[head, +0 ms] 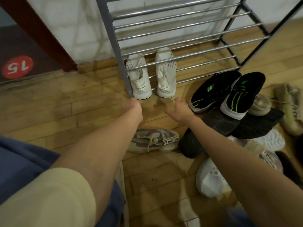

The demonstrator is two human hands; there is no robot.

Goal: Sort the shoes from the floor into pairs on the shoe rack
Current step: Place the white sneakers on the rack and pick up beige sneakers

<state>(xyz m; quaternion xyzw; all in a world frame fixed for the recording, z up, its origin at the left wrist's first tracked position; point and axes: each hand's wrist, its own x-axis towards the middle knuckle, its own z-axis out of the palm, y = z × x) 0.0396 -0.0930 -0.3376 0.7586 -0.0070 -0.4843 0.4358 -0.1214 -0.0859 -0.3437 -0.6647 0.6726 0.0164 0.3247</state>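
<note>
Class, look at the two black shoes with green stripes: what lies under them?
The black shoes with green stripes rest on a pile: a dark grey shoe and a beige shoe show beneath. Anything directly underneath is covered.

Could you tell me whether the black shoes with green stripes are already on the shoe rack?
No, the black shoes lie on the floor pile beside the shoe rack, which holds only the white pair.

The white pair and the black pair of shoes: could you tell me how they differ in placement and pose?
The white pair stands on the rack's bottom shelf, side by side and apart; the black pair lies off the rack, atop the floor pile, overlapping. White has small green heel marks; black has bright green stripes. Both point toes toward the wall.
</note>
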